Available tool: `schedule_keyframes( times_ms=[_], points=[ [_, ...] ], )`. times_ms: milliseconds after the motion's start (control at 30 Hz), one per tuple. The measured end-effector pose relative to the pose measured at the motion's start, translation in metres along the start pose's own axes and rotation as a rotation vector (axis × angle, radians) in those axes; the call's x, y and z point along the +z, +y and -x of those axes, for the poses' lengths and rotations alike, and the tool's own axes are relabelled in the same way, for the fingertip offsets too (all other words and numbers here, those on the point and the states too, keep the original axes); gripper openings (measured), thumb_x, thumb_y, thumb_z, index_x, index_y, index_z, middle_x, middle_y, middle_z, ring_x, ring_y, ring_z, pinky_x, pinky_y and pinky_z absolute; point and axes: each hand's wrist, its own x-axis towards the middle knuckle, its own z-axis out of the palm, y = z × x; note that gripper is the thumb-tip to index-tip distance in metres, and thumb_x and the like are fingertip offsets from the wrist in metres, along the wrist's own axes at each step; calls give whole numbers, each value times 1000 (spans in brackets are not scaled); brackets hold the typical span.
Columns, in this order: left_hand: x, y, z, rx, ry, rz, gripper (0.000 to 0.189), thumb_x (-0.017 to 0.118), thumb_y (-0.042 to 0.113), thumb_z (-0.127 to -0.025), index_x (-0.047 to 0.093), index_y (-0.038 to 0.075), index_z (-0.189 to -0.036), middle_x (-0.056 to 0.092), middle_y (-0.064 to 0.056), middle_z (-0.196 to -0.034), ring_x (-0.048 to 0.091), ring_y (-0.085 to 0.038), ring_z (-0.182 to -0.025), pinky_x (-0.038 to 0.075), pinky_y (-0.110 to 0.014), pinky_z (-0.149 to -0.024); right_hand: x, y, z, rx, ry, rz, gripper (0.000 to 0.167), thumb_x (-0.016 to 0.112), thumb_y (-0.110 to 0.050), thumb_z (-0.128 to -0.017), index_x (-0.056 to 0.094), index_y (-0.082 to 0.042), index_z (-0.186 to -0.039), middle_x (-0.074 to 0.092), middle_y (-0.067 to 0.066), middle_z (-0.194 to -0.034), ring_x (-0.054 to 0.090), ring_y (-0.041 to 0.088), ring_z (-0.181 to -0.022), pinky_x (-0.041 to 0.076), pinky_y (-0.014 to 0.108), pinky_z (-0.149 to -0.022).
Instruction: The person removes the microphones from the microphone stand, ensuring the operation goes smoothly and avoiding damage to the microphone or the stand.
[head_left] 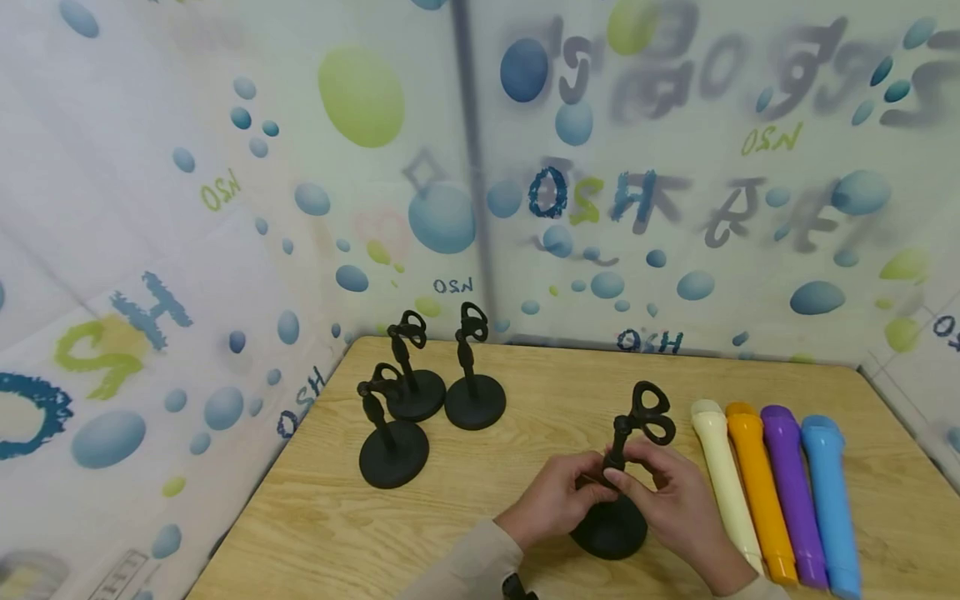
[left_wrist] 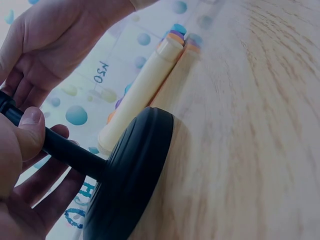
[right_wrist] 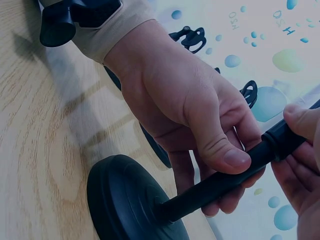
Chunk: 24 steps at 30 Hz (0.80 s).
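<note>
A black microphone stand (head_left: 613,533) stands on the table in front of me, its round base down and its looped clip at the top. My left hand (head_left: 562,496) grips the pole below the collar, thumb on one side and fingers on the other, as the right wrist view shows. Higher up, my right hand (head_left: 678,500) pinches the stand at the collar (right_wrist: 277,142) between thumb and fingers. The left wrist view shows the base (left_wrist: 132,175) edge-on at the tabletop.
Three similar black microphone stands (head_left: 476,404) are grouped at the table's back left. Right of my hands, several microphone-shaped plastic sticks lie side by side: cream (head_left: 723,475), orange (head_left: 761,492), purple (head_left: 795,492) and blue (head_left: 830,500). Patterned curtains (head_left: 675,325) enclose the wooden table (head_left: 322,533).
</note>
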Motion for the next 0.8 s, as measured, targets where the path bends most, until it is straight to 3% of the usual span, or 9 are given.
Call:
schedule_keyframes(
  times_ms=[167,467,800],
  points=[
    [-1,0,0,-20,7,8,16,72,13,-104,78,9,-118,81,-6,-112,71,4,-102,58,-16,-89,0,-1,-1,5,-27,16,32,79,18,-86,77,-1,-112,79,13,-108,66,-9,-109,55,9,-93],
    [-1,0,0,-8,15,5,16,74,10,-102,79,6,-117,82,-7,-112,72,2,-102,58,-16,-89,0,-1,-1,26,-44,47,33,80,16,-85,78,0,-114,79,15,-109,61,-14,-116,50,5,-97],
    [0,-1,0,-6,13,-21,22,73,10,-103,77,8,-124,82,-6,-116,72,2,-103,58,-15,-89,-3,3,-1,8,-87,-51,33,75,16,-90,75,5,-121,78,-5,-120,65,-10,-117,56,10,-95]
  ],
)
